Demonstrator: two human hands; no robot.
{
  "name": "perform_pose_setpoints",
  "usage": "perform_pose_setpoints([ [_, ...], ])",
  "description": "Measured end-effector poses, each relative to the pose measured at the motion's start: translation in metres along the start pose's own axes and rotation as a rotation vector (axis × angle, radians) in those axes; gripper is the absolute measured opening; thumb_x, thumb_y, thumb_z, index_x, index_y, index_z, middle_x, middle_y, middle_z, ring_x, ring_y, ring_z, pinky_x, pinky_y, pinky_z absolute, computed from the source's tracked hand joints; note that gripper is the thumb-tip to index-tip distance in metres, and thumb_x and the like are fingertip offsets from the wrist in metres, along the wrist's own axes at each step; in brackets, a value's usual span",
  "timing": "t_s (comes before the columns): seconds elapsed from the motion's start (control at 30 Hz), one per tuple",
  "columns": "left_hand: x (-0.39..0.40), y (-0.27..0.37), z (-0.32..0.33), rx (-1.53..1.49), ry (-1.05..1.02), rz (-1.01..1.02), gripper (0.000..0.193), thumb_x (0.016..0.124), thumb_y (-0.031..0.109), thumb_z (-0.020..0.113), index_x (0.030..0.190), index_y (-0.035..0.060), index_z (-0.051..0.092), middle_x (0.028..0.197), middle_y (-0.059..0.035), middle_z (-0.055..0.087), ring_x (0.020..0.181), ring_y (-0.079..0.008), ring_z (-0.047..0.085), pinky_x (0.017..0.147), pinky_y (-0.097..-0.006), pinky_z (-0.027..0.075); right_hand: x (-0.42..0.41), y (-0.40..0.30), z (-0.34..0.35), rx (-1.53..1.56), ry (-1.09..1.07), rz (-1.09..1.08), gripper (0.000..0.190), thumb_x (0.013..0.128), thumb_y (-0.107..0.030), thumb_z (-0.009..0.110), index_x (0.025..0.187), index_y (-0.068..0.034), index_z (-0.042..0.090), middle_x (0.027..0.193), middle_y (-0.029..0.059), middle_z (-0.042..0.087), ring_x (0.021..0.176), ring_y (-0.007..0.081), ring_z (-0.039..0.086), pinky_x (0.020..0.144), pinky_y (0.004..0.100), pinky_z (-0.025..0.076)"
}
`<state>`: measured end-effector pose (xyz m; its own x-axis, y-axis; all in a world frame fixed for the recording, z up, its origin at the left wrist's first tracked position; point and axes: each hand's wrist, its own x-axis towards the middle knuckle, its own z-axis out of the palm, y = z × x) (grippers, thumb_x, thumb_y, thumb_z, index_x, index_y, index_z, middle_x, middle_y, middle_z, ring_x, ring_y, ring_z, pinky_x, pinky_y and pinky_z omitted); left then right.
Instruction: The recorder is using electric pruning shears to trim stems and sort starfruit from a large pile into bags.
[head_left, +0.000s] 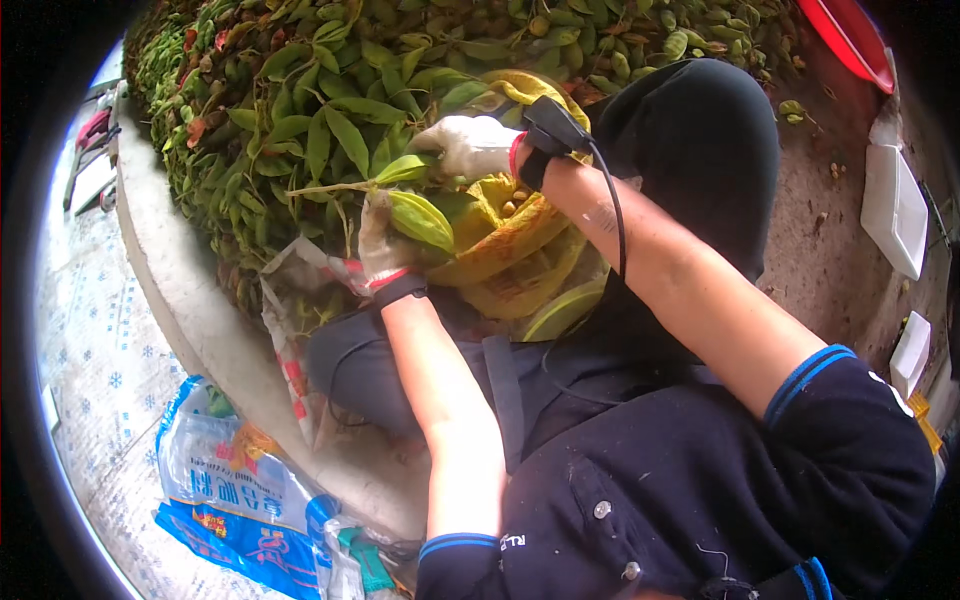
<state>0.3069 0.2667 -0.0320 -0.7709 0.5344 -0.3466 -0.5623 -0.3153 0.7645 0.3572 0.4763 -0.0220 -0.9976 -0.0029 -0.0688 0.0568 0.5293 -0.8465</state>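
My left hand, in a whitish work glove with a red cuff, pinches a green sprig near its pale stalk. The sprig bears broad, pointed green leaves or pods; I cannot tell which. My right hand, gloved alike, has its fingers curled at the tip of the sprig's upper blade. Below the hands, an open yellow woven sack rests between my legs. A few small tan, roundish seeds or nuts show inside it. Black straps with cables are on both wrists.
A large heap of green leafy plants and pods spreads ahead. On the left run a pale concrete ledge and a blue-and-white plastic bag. A red basin and white foam boxes stand at right on brown ground.
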Motion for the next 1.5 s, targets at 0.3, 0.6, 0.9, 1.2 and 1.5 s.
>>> perform_pose_setpoints([
  [0.3,-0.011,0.012,-0.008,-0.106,-0.042,-0.036,0.044,0.079,0.031,0.074,0.109,0.0031,0.057,0.101,-0.0136,0.06,0.092,-0.0287,0.058,0.091,-0.0468,0.045,-0.009,0.006,-0.013,0.069,-0.306,0.202,0.065,0.074,-0.029,0.069,0.134,-0.019,0.046,0.107,0.0134,0.065,0.079,0.023,0.065,0.072,0.0337,0.051],
  [0.6,0.004,0.011,-0.007,0.107,0.245,0.0,0.064,0.082,0.05,0.065,0.123,0.002,0.051,0.11,-0.0161,0.059,0.107,-0.0335,0.053,0.093,-0.0499,0.044,-0.018,0.018,-0.027,0.395,-0.154,0.319,0.046,0.083,-0.025,0.067,0.123,-0.006,0.057,0.085,0.0059,0.066,0.067,0.0108,0.062,0.06,0.0243,0.05],
  [0.9,0.021,-0.019,0.009,0.232,0.419,-0.104,0.064,0.08,0.041,0.073,0.127,0.0027,0.051,0.12,-0.0114,0.058,0.105,-0.0173,0.057,0.087,-0.0314,0.045,-0.019,0.046,-0.001,1.305,-0.073,0.204,0.053,0.079,-0.02,0.072,0.126,-0.007,0.049,0.108,0.0101,0.063,0.097,0.0193,0.06,0.082,0.03,0.048],
  [1.2,0.019,-0.024,0.033,0.232,0.484,0.118,0.061,0.073,0.026,0.082,0.123,0.0046,0.053,0.117,-0.0089,0.059,0.101,-0.0178,0.057,0.09,-0.0314,0.045,-0.015,0.007,0.011,0.502,0.233,0.116,0.049,0.079,-0.008,0.068,0.124,-0.003,0.049,0.114,0.0083,0.06,0.106,0.0192,0.056,0.091,0.0302,0.046],
  [1.5,0.051,-0.045,-0.08,0.21,0.141,0.375,0.087,0.069,0.024,0.076,0.14,0.0021,0.03,0.148,-0.0177,0.026,0.127,-0.0292,0.04,0.095,-0.0398,0.047,-0.011,-0.004,0.019,0.842,-0.081,0.033,0.051,0.077,-0.001,0.066,0.125,0.0,0.05,0.119,0.0072,0.059,0.103,0.0137,0.055,0.089,0.0273,0.045],
])
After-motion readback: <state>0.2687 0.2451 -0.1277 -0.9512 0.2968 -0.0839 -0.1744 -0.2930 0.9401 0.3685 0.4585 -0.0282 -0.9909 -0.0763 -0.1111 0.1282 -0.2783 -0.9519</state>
